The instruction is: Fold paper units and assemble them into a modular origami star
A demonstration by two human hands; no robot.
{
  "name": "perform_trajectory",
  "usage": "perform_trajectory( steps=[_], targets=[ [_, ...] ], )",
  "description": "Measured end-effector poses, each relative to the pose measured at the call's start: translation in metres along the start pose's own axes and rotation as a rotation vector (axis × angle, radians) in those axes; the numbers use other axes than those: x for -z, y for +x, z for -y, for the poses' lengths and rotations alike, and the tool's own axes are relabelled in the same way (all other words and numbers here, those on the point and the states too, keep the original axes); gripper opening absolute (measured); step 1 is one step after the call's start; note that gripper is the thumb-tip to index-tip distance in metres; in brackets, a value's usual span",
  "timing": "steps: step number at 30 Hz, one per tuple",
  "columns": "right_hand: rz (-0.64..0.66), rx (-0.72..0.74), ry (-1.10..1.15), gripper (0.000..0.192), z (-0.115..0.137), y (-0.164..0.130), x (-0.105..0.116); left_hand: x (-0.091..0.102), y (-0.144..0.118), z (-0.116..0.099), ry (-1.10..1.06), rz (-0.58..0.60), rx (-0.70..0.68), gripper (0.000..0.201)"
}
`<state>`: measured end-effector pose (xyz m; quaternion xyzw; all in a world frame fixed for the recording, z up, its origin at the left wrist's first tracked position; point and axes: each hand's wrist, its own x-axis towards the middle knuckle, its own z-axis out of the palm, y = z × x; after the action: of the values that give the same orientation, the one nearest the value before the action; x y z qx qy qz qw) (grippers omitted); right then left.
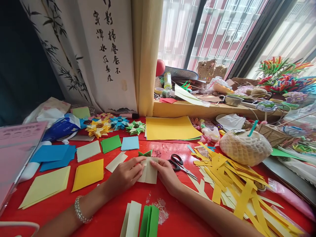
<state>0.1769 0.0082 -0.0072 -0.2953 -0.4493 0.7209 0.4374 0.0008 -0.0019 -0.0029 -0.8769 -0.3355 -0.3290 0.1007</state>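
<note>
Between my two hands is a small pale cream sheet of paper (pixel 149 172) with a crease down it, standing just above the red table. My left hand (pixel 129 172) pinches its left upper edge, and my right hand (pixel 166 172) grips the right upper corner with the thumb in front. Right behind the sheet a folded green paper piece (pixel 145 153) shows; whether a finger touches it I cannot tell. Black-handled scissors (pixel 181 163) lie beside my right hand. Nearer me rest folded cream strips (pixel 132 217) and folded green strips (pixel 149 220).
Square paper stacks lie left: yellow (pixel 88 174), blue (pixel 53 156), cream (pixel 46 187), green (pixel 111 144). Folded paper stars (pixel 98 127) sit behind, near large yellow sheets (pixel 171 127). Yellow paper strips (pixel 229 177) and a net-wrapped coconut (pixel 245 147) with a straw crowd the right.
</note>
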Motion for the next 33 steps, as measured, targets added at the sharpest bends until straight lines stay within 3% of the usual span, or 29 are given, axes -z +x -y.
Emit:
perform_trajectory(
  steps=[13, 25, 33],
  targets=[
    [-0.010, 0.000, -0.039, 0.031, 0.0000, -0.0011, 0.0000, 0.0019, 0.0013, 0.0031, -0.139, 0.052, -0.014, 0.013],
    [0.027, -0.007, -0.033, 0.028, 0.0033, -0.0028, -0.0030, 0.0013, -0.0010, 0.0000, -0.179, 0.106, 0.120, 0.012],
    [0.021, 0.018, -0.067, 0.023, 0.0037, -0.0020, -0.0029, 0.0042, 0.0009, -0.0026, -0.221, 0.110, 0.141, 0.011]
  ],
)
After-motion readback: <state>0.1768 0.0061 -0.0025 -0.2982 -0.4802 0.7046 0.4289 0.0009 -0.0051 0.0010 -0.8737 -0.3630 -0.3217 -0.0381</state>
